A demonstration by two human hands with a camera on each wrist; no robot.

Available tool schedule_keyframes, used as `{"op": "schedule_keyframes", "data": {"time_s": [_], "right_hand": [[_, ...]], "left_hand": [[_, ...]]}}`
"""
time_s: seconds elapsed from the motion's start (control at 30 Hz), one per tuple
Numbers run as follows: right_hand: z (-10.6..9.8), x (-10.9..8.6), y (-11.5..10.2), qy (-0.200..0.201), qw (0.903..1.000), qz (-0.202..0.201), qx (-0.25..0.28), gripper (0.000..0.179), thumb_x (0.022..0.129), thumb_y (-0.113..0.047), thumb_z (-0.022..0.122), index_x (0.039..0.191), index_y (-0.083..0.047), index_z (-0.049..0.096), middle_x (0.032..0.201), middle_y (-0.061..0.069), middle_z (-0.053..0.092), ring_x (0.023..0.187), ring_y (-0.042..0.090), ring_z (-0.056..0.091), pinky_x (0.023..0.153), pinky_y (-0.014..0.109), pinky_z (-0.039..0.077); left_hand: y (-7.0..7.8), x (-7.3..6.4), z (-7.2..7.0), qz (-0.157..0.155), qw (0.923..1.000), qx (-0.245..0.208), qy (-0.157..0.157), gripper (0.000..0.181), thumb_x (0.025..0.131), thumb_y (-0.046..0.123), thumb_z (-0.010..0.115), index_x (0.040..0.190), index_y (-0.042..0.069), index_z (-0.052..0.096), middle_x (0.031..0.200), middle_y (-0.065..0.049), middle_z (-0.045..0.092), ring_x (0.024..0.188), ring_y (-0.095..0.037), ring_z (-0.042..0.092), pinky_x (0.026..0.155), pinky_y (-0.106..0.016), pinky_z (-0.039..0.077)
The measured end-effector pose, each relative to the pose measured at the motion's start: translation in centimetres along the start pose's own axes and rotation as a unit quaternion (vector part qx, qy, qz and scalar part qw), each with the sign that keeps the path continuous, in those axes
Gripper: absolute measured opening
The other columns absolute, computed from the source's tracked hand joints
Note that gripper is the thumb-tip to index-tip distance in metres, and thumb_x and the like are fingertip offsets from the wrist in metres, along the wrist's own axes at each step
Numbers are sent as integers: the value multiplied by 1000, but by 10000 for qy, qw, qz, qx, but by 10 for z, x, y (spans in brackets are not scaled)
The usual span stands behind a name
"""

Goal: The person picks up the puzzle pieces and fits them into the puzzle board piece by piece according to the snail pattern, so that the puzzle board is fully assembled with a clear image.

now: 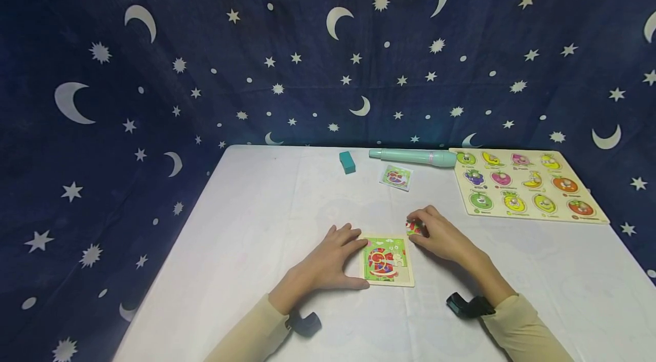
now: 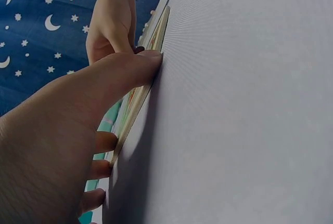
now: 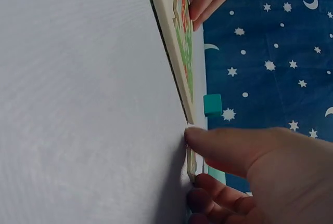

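A square wooden puzzle board (image 1: 404, 279) with a red, blue and green snail-like picture lies on the table in the head view. Bare wood shows at its lower right corner. My left hand (image 1: 330, 259) holds the board by its left side, thumb at the near edge and fingers at the far left. Just off the board's upper right corner, my right hand (image 1: 442, 238) pinches a red and green puzzle piece (image 1: 413, 227) between thumb and fingers. The right wrist view shows this piece (image 3: 191, 166) edge-on, partly hidden by the thumb.
Behind the board lie a small picture card (image 1: 396, 177), a teal block (image 1: 347, 162) and a mint-green pen-like stick (image 1: 413, 157). A large fruit puzzle board (image 1: 530, 212) sits at the back right. A dark star-patterned cloth (image 1: 307, 94) hangs behind the white table (image 1: 266, 208).
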State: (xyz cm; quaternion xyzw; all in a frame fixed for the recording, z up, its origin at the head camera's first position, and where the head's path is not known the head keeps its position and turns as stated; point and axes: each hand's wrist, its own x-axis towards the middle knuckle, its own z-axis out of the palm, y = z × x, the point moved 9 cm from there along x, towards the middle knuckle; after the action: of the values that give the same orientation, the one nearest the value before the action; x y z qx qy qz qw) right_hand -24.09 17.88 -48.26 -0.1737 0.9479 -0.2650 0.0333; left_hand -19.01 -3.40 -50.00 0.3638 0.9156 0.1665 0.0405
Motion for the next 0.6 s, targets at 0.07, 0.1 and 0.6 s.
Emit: {"op": "schedule_keyframes", "data": {"time_s": [0.07, 0.1, 0.6], "right_hand": [[0, 0, 0, -39, 10000, 2, 21, 36, 89, -14, 73, 122, -4, 63, 113, 11, 60, 94, 19, 58, 82, 39, 53], [0, 0, 0, -39, 10000, -10, 28, 35, 89, -13, 73, 122, -4, 63, 113, 12, 61, 95, 20, 59, 84, 41, 54], [-11, 2, -1, 56, 9997, -142, 190, 10, 92, -8, 69, 102, -10, 70, 94, 2, 65, 87, 15, 57, 80, 39, 50]], "left_hand": [[0, 0, 0, -9, 10000, 2, -4, 85, 80, 68, 66, 149, 22, 49, 155, -4, 44, 153, -29, 30, 125, -53, 21], [0, 0, 0, -13, 10000, 4, -7, 85, 80, 68, 66, 149, 22, 49, 155, -4, 44, 153, -29, 30, 125, -53, 21], [1, 0, -1, 31, 10000, 18, 13, 84, 80, 68, 67, 148, 22, 49, 155, -5, 44, 152, -30, 30, 124, -54, 22]]}}
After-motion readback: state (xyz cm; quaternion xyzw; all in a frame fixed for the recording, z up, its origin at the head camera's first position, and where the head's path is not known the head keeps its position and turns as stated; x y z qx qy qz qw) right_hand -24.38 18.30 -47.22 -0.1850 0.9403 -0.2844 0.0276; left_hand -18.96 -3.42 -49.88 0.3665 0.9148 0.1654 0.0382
